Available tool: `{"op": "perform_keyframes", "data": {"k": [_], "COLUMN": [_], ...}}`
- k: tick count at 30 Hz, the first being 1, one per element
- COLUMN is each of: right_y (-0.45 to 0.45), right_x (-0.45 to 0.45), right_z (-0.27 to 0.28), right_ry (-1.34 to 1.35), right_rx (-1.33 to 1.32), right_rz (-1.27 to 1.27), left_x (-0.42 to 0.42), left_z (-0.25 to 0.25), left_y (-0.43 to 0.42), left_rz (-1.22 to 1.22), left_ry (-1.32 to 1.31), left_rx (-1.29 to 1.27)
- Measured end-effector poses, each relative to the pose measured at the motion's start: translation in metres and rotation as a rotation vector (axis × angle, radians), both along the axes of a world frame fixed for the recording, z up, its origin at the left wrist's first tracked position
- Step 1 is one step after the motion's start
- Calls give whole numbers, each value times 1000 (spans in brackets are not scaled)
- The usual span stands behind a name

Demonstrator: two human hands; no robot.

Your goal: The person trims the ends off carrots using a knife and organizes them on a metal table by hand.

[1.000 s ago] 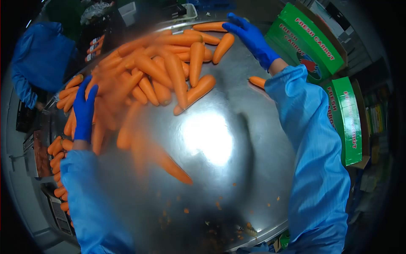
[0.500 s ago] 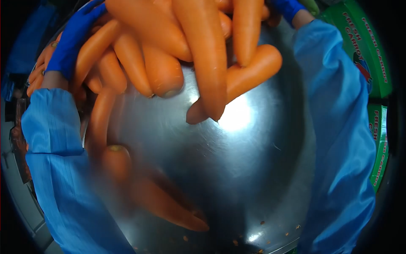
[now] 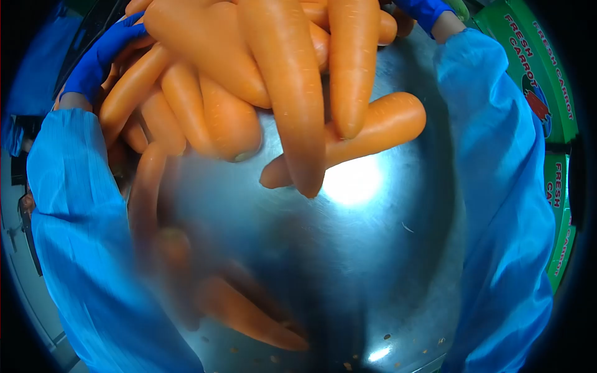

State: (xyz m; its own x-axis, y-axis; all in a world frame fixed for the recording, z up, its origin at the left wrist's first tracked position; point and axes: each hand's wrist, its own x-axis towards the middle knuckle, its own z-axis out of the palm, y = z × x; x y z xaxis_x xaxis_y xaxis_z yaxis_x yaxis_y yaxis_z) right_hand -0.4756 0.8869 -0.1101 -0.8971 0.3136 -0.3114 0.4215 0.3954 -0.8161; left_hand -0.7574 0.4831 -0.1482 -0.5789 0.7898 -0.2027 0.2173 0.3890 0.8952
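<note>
My left hand [image 3: 104, 61], in a blue glove, rests against the left side of a heap of large carrots [image 3: 283, 93]. Its visible fingers stretch along the carrots, and some fingertips are hidden. At the top right edge is my right hand [image 3: 429, 13], also gloved in blue, beside the far right of the heap. The frame cuts off its fingers, so its grip cannot be made out. Near the middle, a thick carrot [image 3: 382, 127] lies crosswise under longer ones. Lower left, a carrot [image 3: 249, 317] lies on the shiny metal surface [image 3: 398, 248], with blurred carrots beside it.
Green boxes [image 3: 528, 68] printed "FRESH CARROT" stand to the right of my right sleeve [image 3: 497, 186]. My left sleeve [image 3: 81, 199] runs along the left side of the metal surface. Small orange bits [image 3: 387, 337] are scattered near the bottom edge.
The heap's front carrots sit slightly lower in view, and the crosswise one has shifted down and right. My left hand appears a little lower and further left. A haze blurs the lower left.
</note>
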Motion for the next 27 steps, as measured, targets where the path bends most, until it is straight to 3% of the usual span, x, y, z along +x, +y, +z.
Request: {"op": "perform_keyframes", "data": {"k": [3,4,5,7,9,10,11,13,14,15,16,18,19,21,22,25,27], "right_y": [-19,-12,0,-14,-27,-40,-49,-89,-100,-108,-125,-143,-155,-189,-213,-249,-284], "right_x": [30,16,21,36,62,74,89,116,131,141,156,199,211,241,264,315,374], "right_z": [21,-3,-20,-45,-51,-49,-41,-22,-17,-17,-7,6,19,25,15,31,12], "right_ry": [26,141,153,448,565,660,641,621,610,675,566,699,630,695,582,480,482], "right_rx": [16,-22,-221,-303,-497,-375,-337,-314,-256,-236,-442,84,-168,21,-192,-127,-53], "right_rz": [58,72,171,163,168,168,185,245,333,481,424,500,549,655,636,833,909], "left_x": [20,30,41,68,104,133,163,225,233,261,271,316,340,375,392,449,491], "left_z": [2,0,-2,-9,-13,-8,5,30,21,31,31,33,43,48,51,65,89], "left_y": [-1,-1,-3,-7,-13,-14,-15,-19,-37,-36,-51,-71,-78,-103,-115,-154,-165], "left_rz": [57,81,105,136,144,184,409,493,479,430,440,475,495,474,462,399,519], "left_ry": [90,136,192,389,632,653,291,325,199,332,323,174,40,55,63,74,-129], "left_rx": [-40,-58,-73,-110,-153,-172,-264,-255,-149,-178,-247,-113,-48,-135,-178,-218,-253]}}
